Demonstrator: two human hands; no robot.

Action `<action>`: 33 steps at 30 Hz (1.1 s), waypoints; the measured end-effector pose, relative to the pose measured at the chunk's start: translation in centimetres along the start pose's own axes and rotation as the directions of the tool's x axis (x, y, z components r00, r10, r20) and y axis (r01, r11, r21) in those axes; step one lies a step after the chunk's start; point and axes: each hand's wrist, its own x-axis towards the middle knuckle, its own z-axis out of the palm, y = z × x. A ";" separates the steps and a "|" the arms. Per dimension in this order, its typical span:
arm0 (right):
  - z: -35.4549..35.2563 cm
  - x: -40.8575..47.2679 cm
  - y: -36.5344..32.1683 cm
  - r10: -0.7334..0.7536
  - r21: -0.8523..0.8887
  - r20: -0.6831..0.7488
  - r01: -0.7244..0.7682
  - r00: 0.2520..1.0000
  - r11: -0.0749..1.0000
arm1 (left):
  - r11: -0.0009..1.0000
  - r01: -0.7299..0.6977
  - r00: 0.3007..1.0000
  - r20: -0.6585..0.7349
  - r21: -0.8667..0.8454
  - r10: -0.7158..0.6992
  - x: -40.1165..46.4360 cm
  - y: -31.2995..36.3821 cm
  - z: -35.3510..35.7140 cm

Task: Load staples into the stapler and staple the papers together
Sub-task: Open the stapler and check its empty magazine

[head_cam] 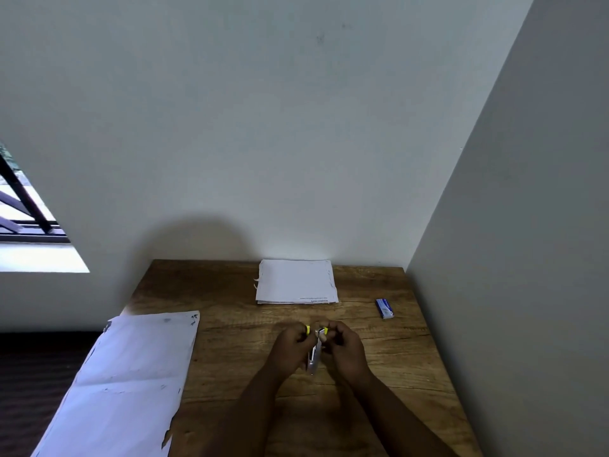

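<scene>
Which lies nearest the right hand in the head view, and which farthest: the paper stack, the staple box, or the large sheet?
From the right hand:
1. Paper stack, straight ahead by the wall.
2. Staple box, ahead on the right; nearly as close, so this ranking is tentative.
3. Large sheet, overhanging the table's left edge.

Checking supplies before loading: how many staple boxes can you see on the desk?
1. A small blue staple box lies on the table near its right edge, right of the paper stack. Others could be out of view.

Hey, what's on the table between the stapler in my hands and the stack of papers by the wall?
Nothing: in the head view only bare wooden table lies between the stapler and the paper stack.
</scene>
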 end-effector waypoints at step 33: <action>-0.7 -1.1 -0.4 0.035 0.180 -0.167 -0.005 0.985 0.984 | 0.610 0.163 0.880 -0.166 -0.776 -0.446 0.6 1.4 0.6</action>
